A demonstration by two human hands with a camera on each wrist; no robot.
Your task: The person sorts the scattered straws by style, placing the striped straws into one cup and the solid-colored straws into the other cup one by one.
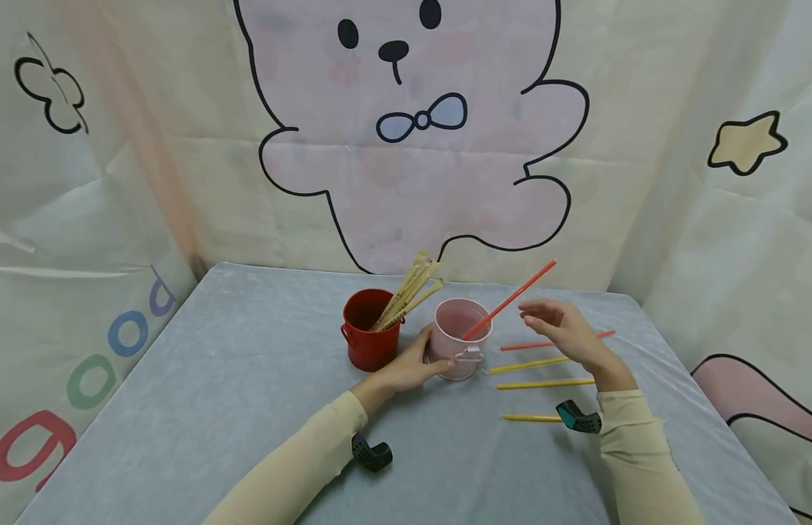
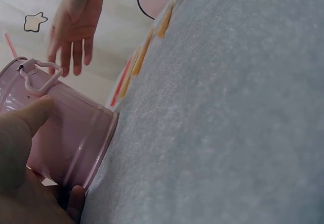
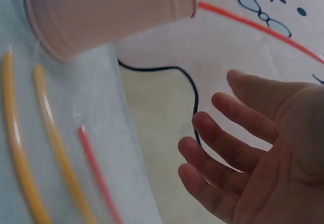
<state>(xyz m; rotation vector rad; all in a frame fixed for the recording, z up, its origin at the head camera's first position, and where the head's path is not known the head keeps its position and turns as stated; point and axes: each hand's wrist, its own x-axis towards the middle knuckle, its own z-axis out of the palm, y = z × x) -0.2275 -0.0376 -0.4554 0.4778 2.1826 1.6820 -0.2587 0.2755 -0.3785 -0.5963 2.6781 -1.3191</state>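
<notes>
A pink metal bucket (image 1: 450,332) with a small side handle stands on the cloth-covered table. My left hand (image 1: 409,362) grips its side, thumb across the front below the handle in the left wrist view. One red straw (image 1: 517,293) leans out of the bucket toward the upper right. My right hand (image 1: 563,332) hovers right of the bucket, apart from the straw, its fingers loosely bent and holding nothing. Beneath and beside it lie another red straw (image 1: 520,347) and several yellow straws (image 1: 540,384), which look wrapped in clear film.
Left of the pink bucket stands a red bucket (image 1: 364,350) with several pale yellow wrapped sticks (image 1: 409,295) leaning out of it. Grey-blue cloth (image 1: 262,364) covers the table. A printed curtain (image 1: 301,233) hangs behind its far edge.
</notes>
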